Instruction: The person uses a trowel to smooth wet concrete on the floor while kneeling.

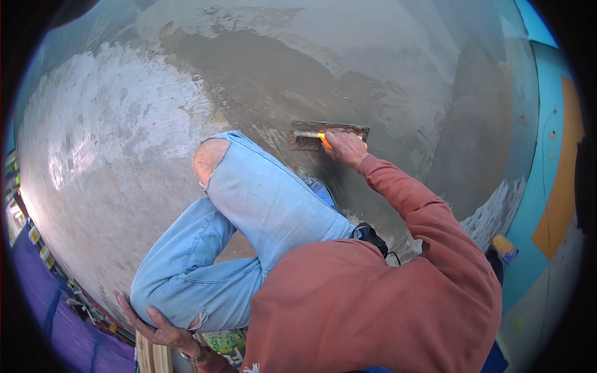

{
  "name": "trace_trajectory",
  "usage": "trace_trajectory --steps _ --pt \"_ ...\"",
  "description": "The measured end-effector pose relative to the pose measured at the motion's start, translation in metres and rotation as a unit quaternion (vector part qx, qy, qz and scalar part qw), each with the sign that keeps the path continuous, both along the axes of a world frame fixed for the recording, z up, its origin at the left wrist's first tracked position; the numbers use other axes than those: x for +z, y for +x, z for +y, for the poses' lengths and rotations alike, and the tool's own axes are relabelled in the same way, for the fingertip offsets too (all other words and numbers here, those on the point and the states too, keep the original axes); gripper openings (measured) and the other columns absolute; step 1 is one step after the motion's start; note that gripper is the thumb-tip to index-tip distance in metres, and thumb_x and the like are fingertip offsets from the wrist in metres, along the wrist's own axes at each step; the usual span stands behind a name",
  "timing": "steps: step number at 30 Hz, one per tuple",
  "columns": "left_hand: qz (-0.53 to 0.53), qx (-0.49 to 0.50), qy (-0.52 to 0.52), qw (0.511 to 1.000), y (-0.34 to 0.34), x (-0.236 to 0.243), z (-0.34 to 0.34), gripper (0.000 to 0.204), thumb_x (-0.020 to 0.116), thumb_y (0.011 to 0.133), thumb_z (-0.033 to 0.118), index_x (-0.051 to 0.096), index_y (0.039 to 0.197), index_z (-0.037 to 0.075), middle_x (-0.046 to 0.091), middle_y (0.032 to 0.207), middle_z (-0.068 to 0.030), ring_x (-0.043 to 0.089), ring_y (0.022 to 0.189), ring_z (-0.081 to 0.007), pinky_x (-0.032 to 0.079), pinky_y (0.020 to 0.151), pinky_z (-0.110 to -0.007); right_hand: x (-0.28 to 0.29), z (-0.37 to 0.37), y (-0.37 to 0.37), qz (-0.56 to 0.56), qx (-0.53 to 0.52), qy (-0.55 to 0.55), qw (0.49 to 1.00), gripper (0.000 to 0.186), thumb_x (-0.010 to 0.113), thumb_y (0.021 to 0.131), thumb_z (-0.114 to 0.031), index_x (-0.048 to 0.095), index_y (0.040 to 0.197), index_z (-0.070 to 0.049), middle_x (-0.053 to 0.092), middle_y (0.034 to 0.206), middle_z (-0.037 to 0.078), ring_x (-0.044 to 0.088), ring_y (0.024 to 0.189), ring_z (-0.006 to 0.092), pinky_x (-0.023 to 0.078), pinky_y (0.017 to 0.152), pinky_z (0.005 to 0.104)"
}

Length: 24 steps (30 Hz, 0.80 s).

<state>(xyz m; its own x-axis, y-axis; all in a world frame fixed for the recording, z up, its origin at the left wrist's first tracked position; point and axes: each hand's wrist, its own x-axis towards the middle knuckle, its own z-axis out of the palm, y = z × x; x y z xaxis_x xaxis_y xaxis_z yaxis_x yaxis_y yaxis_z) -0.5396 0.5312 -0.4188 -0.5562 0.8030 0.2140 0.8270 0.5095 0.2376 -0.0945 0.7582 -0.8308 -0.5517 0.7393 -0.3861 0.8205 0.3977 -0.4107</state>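
Observation:
My right hand point(346, 149) is closed around the orange handle of a finishing trowel point(303, 145). Its flat rectangular blade lies on a stretch of damp grey cement point(261, 74) ahead of my knees. Down at the lower left, my left hand point(163, 332) rests against my bent left knee. Its fingers are stretched along the denim with the thumb apart, and I see no tool in it. Both my legs are in light blue torn jeans point(273, 193), and part of a blue shoe point(321, 191) shows beside the right leg.
Paler, rougher floor point(124, 112) spreads to the left. A teal and orange wall point(556, 180) borders the right, with a yellow-and-blue container point(505, 248) at its foot. Along the left edge lie purple sheeting point(81, 329) and assorted items. A wooden board point(152, 355) and a printed bag point(225, 343) sit near my left wrist.

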Motion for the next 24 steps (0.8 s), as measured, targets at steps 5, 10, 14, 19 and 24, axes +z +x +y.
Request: trace_trajectory --steps 5,10,14,19,24 --pt "-0.028 0.037 0.025 0.999 0.008 -0.003 0.007 0.063 0.052 0.106 0.029 0.047 0.157 -0.007 0.052 0.159 -0.0267 0.051 0.146 -0.0399 0.037 0.124 -0.052 -0.01 0.048 -0.093 0.031 -0.006 0.015 0.999 0.032 0.064 0.101 -0.036 0.06 0.104 -0.005 0.073 0.095 0.022 0.073 0.084 0.0426 0.057 0.072 0.0546" --pt "-0.054 0.092 0.026 0.994 0.006 0.0 0.009 0.066 0.053 0.105 0.031 0.045 0.158 -0.007 0.05 0.16 -0.0273 0.052 0.146 -0.0396 0.037 0.124 -0.052 -0.013 0.104 -0.188 0.057 -0.035 0.026 0.997 0.031 0.065 0.101 -0.035 0.061 0.108 -0.005 0.074 0.097 0.023 0.073 0.088 0.0444 0.057 0.074 0.0556" --pt "-0.056 0.107 0.016 0.992 -0.002 0.002 0.016 0.069 0.053 0.105 0.033 0.043 0.159 -0.009 0.048 0.161 -0.029 0.051 0.146 -0.0396 0.036 0.124 -0.052 -0.007 0.15 -0.258 0.061 -0.064 0.0 0.996 0.032 0.065 0.101 -0.036 0.061 0.109 -0.005 0.075 0.093 0.025 0.073 0.088 0.0475 0.057 0.076 0.0576" --pt "-0.07 0.131 0.019 0.989 -0.023 -0.003 0.025 0.07 0.054 0.105 0.035 0.042 0.158 -0.01 0.048 0.16 -0.0304 0.05 0.147 -0.04 0.036 0.124 -0.051 0.003 0.213 -0.333 0.056 -0.075 -0.004 0.996 0.035 0.065 0.1 -0.038 0.062 0.11 -0.004 0.075 0.096 0.028 0.073 0.09 0.0496 0.058 0.079 0.0586" --pt "-0.076 0.172 0.017 0.982 -0.033 0.013 0.049 0.067 0.064 0.103 0.044 0.061 0.145 -0.009 0.061 0.149 -0.0287 0.055 0.141 -0.0444 0.04 0.12 -0.055 0.017 0.279 -0.414 0.044 -0.067 -0.008 0.997 0.04 0.064 0.1 -0.04 0.066 0.118 -0.005 0.076 0.104 0.028 0.073 0.098 0.0495 0.058 0.087 0.0583"
